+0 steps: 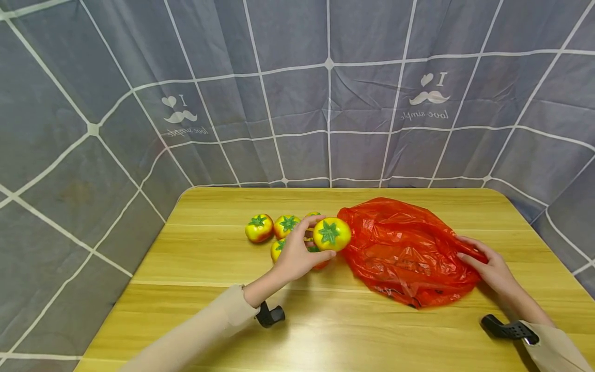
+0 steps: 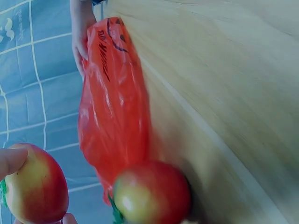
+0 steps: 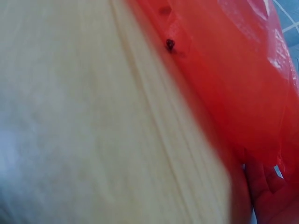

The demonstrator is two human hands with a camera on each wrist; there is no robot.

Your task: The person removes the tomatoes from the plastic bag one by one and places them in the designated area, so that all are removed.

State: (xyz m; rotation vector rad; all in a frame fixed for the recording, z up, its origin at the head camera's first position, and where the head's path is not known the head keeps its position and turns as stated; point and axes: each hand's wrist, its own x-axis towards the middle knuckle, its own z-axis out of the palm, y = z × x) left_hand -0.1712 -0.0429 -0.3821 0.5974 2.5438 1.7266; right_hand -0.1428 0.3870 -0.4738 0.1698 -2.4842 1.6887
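Note:
A yellow-and-red tomato [image 1: 332, 234] with a green star-shaped calyx is held by my left hand [image 1: 296, 257], above the table beside the bag's left end. Its thumb and fingers also grip the tomato [image 2: 39, 186] in the left wrist view. The red plastic bag [image 1: 404, 253] lies crumpled on the table. At the bag's right edge, my right hand [image 1: 499, 274] pinches the plastic; in the right wrist view some of its fingers [image 3: 266, 186] are partly covered by the red film. Whether anything lies inside the bag cannot be seen.
Several similar tomatoes [image 1: 259, 228] stand left of the bag, some partly hidden behind my left hand. One tomato [image 2: 154, 193] sits close to the bag in the left wrist view. A grey checked curtain [image 1: 297, 103] hangs behind the wooden table [image 1: 325, 330].

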